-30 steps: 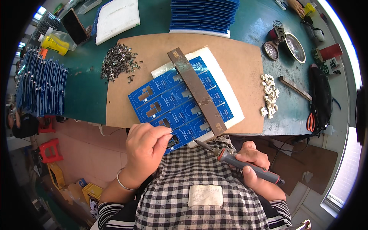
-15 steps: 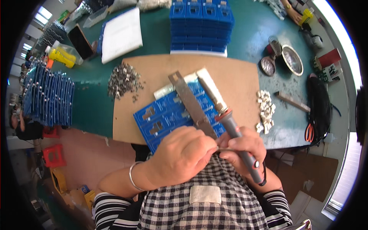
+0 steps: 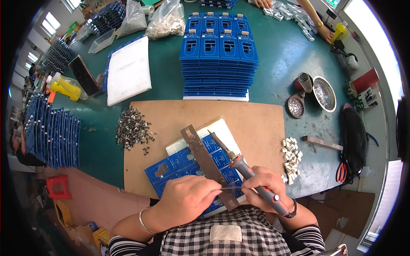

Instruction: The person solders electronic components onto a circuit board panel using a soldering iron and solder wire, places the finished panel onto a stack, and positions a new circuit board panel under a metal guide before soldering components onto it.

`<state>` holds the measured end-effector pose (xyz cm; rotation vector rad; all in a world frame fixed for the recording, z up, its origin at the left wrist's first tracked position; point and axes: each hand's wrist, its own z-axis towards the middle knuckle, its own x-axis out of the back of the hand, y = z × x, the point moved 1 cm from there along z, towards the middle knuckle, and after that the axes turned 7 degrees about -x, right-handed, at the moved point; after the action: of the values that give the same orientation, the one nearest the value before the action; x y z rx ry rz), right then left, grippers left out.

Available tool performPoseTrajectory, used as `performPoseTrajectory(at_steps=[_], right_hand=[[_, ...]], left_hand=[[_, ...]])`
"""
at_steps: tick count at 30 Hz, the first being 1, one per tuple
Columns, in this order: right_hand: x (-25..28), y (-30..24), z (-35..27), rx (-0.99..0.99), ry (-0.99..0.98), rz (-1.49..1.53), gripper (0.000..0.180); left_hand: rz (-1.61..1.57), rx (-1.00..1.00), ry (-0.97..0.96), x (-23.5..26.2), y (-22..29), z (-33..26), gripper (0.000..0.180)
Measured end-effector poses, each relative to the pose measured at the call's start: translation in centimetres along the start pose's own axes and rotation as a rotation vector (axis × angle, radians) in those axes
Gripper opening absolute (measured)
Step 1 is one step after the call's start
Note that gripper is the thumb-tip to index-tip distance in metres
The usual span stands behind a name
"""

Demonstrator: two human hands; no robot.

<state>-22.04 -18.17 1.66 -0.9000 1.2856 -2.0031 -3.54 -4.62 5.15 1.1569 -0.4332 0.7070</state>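
My left hand [image 3: 183, 200] pinches one end of a thin solder wire [image 3: 232, 187], fingertips pressed together. The wire stretches across to the fingers of my right hand [image 3: 267, 187], which is also wrapped round a grey and red soldering iron [image 3: 244, 167]. The iron's dark tip points up and away to the left, over the work. Beneath my hands a blue circuit board panel [image 3: 168, 167] lies slanted on a white foam pad [image 3: 223, 130]. Across the panel rests a flat brown metal bar [image 3: 204, 157], its near end beside my left fingertips.
A brown work mat [image 3: 260, 123] bears a heap of small dark components [image 3: 132, 128]. White connectors [image 3: 291, 160] lie at its right edge. Behind stands a tall stack of blue boards [image 3: 218, 77]. A metal bowl [image 3: 328, 83] is at right; another person's hand [image 3: 325, 34] is far right.
My hands have drawn apart, and the wire now shows stretched between them. The iron has moved slightly left. The whole scene sits lower in view, as the head camera has tilted up.
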Motion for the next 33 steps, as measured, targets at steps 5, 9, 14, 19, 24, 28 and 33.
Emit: performPoseTrajectory(at_steps=[5, 9, 14, 19, 24, 28, 33], right_hand=[[3.7, 0.4, 1.2, -0.005, 0.081, -0.045, 0.033], [5.7, -0.4, 1.0, -0.108, 0.175, 0.101, 0.040], [4.3, 1.2, 0.3, -0.505, 0.361, 0.501, 0.037], [2.5, 1.9, -0.5, -0.484, 0.374, 0.398, 0.029], [2.0, 1.8, -0.4, -0.484, 0.343, 0.316, 0.031], [2.0, 1.8, -0.2, -0.480, 0.330, 0.297, 0.031], [2.1, 1.9, -0.2, -0.468, 0.290, 0.309, 0.026]], left_hand=[[0.512, 0.010, 0.133, 3.6, -2.1, 0.2, 0.020], [0.457, -0.072, 0.124, 2.6, -4.0, 1.5, 0.022], [0.403, -0.136, 0.142, 1.3, -5.4, 2.4, 0.022], [0.415, -0.132, 0.100, 0.7, -5.5, 2.4, 0.022], [0.454, -0.147, 0.094, 0.4, -5.8, 2.5, 0.023], [0.447, -0.138, 0.097, 0.4, -5.8, 2.5, 0.024], [0.444, -0.142, 0.096, 0.3, -5.7, 2.5, 0.023]])
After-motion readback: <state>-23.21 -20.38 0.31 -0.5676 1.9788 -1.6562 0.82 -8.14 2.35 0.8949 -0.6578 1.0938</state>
